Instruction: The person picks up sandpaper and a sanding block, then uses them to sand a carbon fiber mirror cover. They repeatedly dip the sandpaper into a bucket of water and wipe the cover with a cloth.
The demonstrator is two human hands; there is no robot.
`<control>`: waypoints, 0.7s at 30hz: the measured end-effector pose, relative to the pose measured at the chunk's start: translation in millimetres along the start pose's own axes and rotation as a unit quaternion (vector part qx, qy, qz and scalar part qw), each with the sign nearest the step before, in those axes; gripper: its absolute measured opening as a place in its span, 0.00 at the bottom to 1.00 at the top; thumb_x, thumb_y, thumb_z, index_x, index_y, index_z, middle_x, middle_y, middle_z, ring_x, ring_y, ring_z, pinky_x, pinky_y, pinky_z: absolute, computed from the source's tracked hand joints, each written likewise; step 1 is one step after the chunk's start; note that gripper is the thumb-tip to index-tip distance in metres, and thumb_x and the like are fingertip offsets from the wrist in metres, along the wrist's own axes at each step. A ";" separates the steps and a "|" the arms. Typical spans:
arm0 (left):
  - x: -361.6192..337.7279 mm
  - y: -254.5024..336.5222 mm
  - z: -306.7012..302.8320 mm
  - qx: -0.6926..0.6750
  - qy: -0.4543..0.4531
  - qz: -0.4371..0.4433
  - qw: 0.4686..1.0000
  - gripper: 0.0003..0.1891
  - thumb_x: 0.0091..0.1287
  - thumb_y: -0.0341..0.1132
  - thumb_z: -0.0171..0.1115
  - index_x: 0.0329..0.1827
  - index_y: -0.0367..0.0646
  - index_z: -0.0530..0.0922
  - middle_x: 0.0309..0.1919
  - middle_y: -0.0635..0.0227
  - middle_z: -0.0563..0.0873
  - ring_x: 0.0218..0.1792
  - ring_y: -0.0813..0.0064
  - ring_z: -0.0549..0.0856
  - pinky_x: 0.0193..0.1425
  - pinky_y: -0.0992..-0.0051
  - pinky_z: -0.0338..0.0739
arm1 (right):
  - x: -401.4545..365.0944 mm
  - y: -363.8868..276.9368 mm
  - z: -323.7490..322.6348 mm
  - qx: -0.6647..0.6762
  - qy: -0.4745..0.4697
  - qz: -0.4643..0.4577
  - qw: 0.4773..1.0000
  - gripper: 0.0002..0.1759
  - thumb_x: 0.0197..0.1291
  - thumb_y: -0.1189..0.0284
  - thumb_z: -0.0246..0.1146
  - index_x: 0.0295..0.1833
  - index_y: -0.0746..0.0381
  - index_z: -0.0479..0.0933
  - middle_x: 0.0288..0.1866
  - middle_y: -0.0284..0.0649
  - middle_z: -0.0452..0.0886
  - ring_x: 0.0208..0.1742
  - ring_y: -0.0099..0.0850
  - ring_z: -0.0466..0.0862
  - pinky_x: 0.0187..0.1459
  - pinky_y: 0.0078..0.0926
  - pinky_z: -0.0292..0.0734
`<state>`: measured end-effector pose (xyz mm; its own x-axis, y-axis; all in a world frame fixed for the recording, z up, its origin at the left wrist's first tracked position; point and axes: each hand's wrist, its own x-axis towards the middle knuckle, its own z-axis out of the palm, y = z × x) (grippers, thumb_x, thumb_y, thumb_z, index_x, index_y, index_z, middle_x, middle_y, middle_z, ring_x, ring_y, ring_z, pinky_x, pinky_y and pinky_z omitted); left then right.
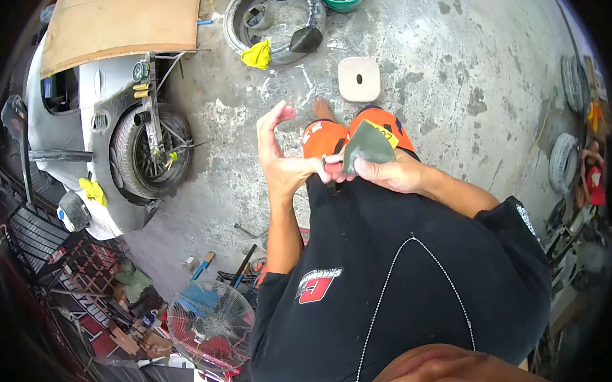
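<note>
My right hand (403,173) grips a folded dark green-grey sheet (368,148), its thumb pressed on the sheet's face. My left hand (284,155) is just left of it, fingers raised and curved apart, thumb side reaching to the right hand's fingertips. Nothing shows between the left hand's spread fingers. Whether the two hands touch is hard to tell. Both are in front of my black shirt (424,281) and orange shorts (324,138), which carry a yellow patch beside the sheet.
A grey car body (107,83) with an exposed wheel (153,152) stands at left. Ahead are a stool (359,79), a tire (236,25) with a yellow cloth (257,54), and a green basin (343,0). A fan (209,326) stands lower left; tires (563,163) lie right.
</note>
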<state>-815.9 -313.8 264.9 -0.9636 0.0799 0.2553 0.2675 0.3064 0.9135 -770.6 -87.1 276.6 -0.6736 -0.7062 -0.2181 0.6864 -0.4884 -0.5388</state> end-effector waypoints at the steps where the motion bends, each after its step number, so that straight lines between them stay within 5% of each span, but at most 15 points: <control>1: 5.1 -2.0 -2.8 0.007 0.012 -0.010 1.000 0.56 0.29 0.44 0.92 0.68 0.37 0.76 0.52 0.61 0.84 0.56 0.64 0.84 0.65 0.64 0.77 | 10.1 -7.4 -1.7 -0.025 0.048 -0.024 0.998 0.24 0.77 0.63 0.60 0.71 0.64 0.71 0.63 0.39 0.82 0.64 0.29 0.80 0.67 0.30 0.73; 2: 10.0 -4.2 -3.2 0.006 0.014 -0.015 1.000 0.56 0.29 0.44 0.92 0.68 0.37 0.76 0.52 0.61 0.84 0.56 0.64 0.84 0.65 0.64 0.77 | 22.7 -16.5 -3.0 -0.052 0.099 -0.049 0.993 0.23 0.77 0.64 0.62 0.70 0.63 0.71 0.63 0.38 0.83 0.63 0.26 0.80 0.66 0.28 0.74; 4: 25.0 -15.6 2.4 -0.032 0.015 -0.162 0.986 0.43 0.42 0.36 0.89 0.66 0.38 0.78 0.48 0.61 0.88 0.54 0.66 0.86 0.63 0.66 0.78 | 52.5 -27.7 -18.3 -0.140 0.146 -0.105 0.974 0.24 0.77 0.66 0.62 0.71 0.64 0.69 0.64 0.37 0.82 0.65 0.24 0.79 0.68 0.26 0.72; 6: 45.8 -47.4 15.1 -0.094 -0.025 -0.072 0.993 0.26 0.53 0.31 0.84 0.55 0.37 0.85 0.49 0.58 0.90 0.51 0.70 0.88 0.60 0.68 0.80 | 82.2 -33.3 -42.0 -0.256 0.210 -0.101 0.938 0.25 0.77 0.67 0.61 0.74 0.64 0.68 0.66 0.35 0.79 0.66 0.24 0.77 0.68 0.26 0.70; 8: 75.8 -60.4 38.7 -0.283 0.018 -0.171 0.944 0.18 0.58 0.30 0.81 0.50 0.37 0.86 0.48 0.59 0.91 0.51 0.71 0.88 0.61 0.69 0.80 | 105.6 -43.0 -49.7 -0.306 0.266 -0.118 0.906 0.26 0.77 0.67 0.62 0.74 0.64 0.68 0.66 0.34 0.78 0.66 0.23 0.76 0.68 0.26 0.70; 10: 110.2 -94.4 45.6 -0.315 -0.027 -0.178 0.932 0.15 0.60 0.28 0.80 0.48 0.36 0.86 0.45 0.60 0.91 0.50 0.71 0.88 0.60 0.70 0.80 | 130.6 -62.6 -50.5 -0.347 0.358 -0.109 0.860 0.25 0.76 0.68 0.63 0.73 0.64 0.69 0.63 0.33 0.78 0.64 0.22 0.75 0.68 0.27 0.70; 13: 154.3 -132.0 51.6 -0.309 -0.064 -0.193 0.929 0.12 0.59 0.23 0.79 0.44 0.34 0.86 0.46 0.57 0.91 0.49 0.72 0.88 0.58 0.71 0.81 | 154.2 -98.3 -70.4 -0.303 0.354 -0.080 0.881 0.27 0.73 0.66 0.67 0.72 0.64 0.70 0.60 0.33 0.79 0.61 0.22 0.77 0.66 0.27 0.72; 21: 212.5 -229.5 60.6 -0.447 -0.098 -0.234 0.858 0.09 0.56 0.21 0.78 0.37 0.36 0.85 0.42 0.57 0.91 0.48 0.70 0.88 0.58 0.70 0.81 | 236.3 -186.4 -140.4 -0.294 0.152 0.173 0.928 0.37 0.52 0.53 0.81 0.62 0.65 0.79 0.52 0.34 0.83 0.54 0.25 0.80 0.57 0.27 0.75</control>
<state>-1082.3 -309.7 90.3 -0.9256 0.3315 -0.1829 -0.3356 -0.4948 0.8016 -1096.2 -90.9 211.2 -0.5490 -0.5472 -0.6318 0.6679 0.1672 -0.7252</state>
